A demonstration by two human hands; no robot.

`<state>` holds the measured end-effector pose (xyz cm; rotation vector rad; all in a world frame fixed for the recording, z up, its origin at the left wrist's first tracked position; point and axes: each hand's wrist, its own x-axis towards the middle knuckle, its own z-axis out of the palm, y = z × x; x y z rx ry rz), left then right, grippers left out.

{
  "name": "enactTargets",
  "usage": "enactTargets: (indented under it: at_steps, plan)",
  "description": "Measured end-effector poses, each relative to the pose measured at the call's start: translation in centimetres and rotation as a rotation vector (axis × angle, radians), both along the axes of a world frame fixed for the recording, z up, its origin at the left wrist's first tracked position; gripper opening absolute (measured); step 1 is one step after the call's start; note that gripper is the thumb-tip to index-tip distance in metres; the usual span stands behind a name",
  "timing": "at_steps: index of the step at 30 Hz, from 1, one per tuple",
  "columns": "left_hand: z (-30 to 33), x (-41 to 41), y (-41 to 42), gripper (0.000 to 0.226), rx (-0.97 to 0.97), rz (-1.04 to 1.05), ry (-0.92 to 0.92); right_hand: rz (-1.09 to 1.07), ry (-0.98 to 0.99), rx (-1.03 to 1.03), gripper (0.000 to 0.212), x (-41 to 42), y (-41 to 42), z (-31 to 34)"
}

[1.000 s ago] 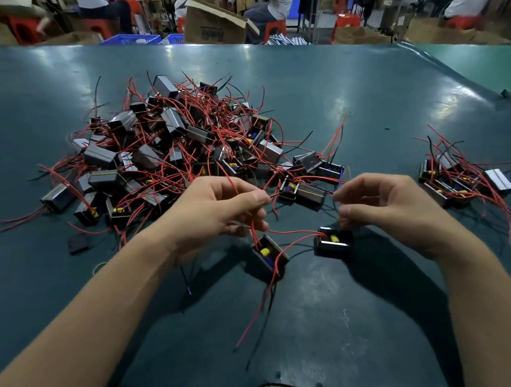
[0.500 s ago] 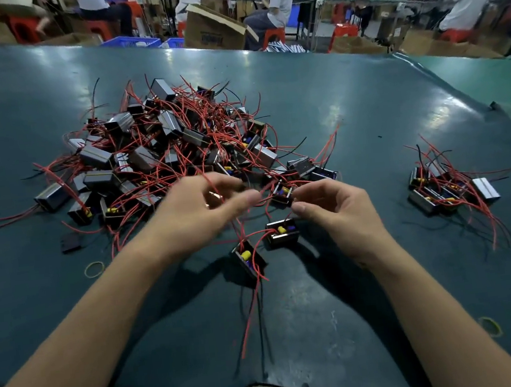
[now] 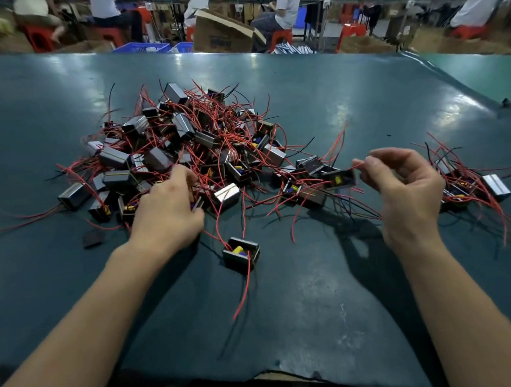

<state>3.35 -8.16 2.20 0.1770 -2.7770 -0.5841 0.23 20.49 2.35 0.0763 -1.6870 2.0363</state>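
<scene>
A large pile of small black and grey boxed components with red and black wires (image 3: 197,142) lies on the dark green table (image 3: 323,297). My left hand (image 3: 167,209) reaches into the pile's near edge, its thumb and fingers curled round a small component (image 3: 198,202) there. My right hand (image 3: 406,189) pinches the end of a black component with a yellow part (image 3: 340,179), held just above the table with its wires trailing. One more component (image 3: 242,253) sits alone between my hands, open side up, a red wire running toward me.
A smaller group of wired components (image 3: 473,184) lies to the right of my right hand. A flat black piece (image 3: 92,239) lies left of my left wrist. Beyond the table's far edge stand a cardboard box (image 3: 223,34) and blue crates (image 3: 148,48), with seated people.
My hands have moved apart. The right hand has carried its component to the right. The left hand has let go of the wires and reached into the pile; one component stays on the table.
</scene>
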Motion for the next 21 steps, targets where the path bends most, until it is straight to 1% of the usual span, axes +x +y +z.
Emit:
enactTargets:
  at_steps: [2,4,6,8,9,11,13,15,16,18,19,21]
  plan:
    - [0.7,0.2,-0.3,0.045,0.135,0.009,0.079,0.027,0.020,-0.151,0.015,0.0,0.2,0.3]
    - [1.9,0.5,-0.8,0.048,0.277,0.031,0.212,0.058,-0.007,-0.286,0.018,-0.1,0.3,0.5]
    - [3.3,0.7,-1.0,0.054,0.306,0.051,0.401,0.057,-0.044,-0.312,0.019,-0.1,0.3,0.6]
    - [4.7,1.0,-0.2,0.059,0.331,-0.033,0.504,0.080,-0.075,-0.288,0.021,-0.1,0.2,0.6]
    - [5.3,1.3,0.9,0.061,0.400,-0.118,0.491,0.122,-0.104,-0.279,0.022,-0.1,0.1,0.7]
    - [5.2,2.1,3.9,0.064,0.537,-0.311,0.357,0.244,-0.192,-0.256,0.023,0.0,-0.1,0.7]
    - [3.6,3.0,7.3,0.057,0.546,-0.464,0.169,0.369,-0.276,-0.181,0.024,0.2,-0.1,0.6]
    - [1.1,3.6,9.8,0.041,0.489,-0.515,0.014,0.485,-0.334,-0.079,0.027,0.4,-0.2,0.4]
    - [0.0,3.7,10.5,0.034,0.462,-0.502,-0.013,0.527,-0.356,-0.043,0.029,0.5,-0.4,0.2]
    - [-1.8,3.2,10.5,0.025,0.412,-0.456,0.056,0.563,-0.381,0.002,0.027,0.7,-0.6,-0.1]
    - [-2.1,2.7,10.0,0.024,0.387,-0.432,0.104,0.565,-0.389,0.016,0.025,0.7,-0.7,-0.2]
    - [-2.0,1.3,8.5,0.029,0.342,-0.384,0.151,0.569,-0.399,0.021,0.020,0.6,-0.7,-0.4]
